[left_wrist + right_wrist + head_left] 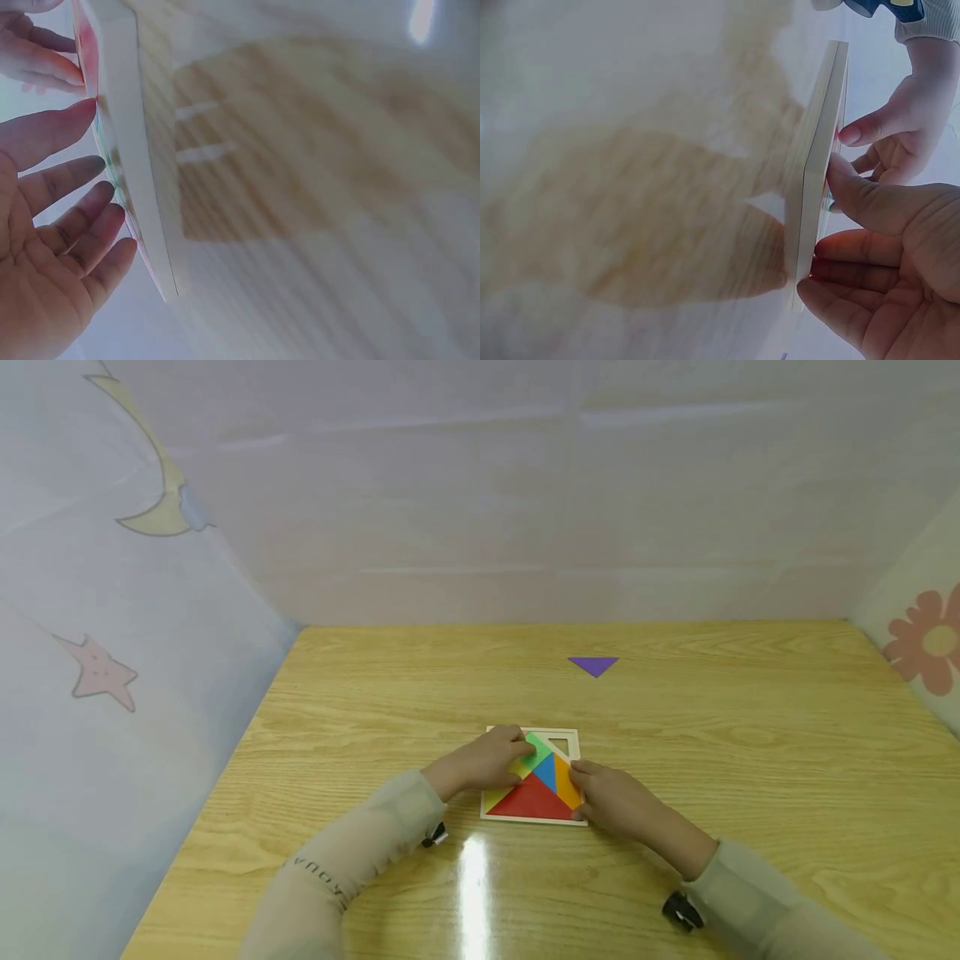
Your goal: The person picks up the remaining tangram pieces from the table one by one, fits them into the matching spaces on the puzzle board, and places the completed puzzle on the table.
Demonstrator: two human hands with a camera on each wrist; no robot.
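Note:
A white-framed tangram tray (534, 820) lies flat on the wooden table. Red (532, 802), blue (546, 772), orange (564, 782), green (542, 748) and yellow (497, 800) pieces sit in it. A triangular gap shows at its far right corner. My left hand (487, 760) reaches over the tray's left side, extended fingertips touching the pieces and covering part of them. At the right edge, my right hand (618, 797) holds the tray with thumb and fingers; the right wrist view shows them against the tray's rim (810, 195). Farther back lies a purple triangle (595, 666), apart from both hands.
The wooden table (360, 710) reaches back to a pale fabric backdrop (525, 527). Printed side panels stand left and right, with a star (103, 675) and a flower (933, 642). Light glares off the table near the front.

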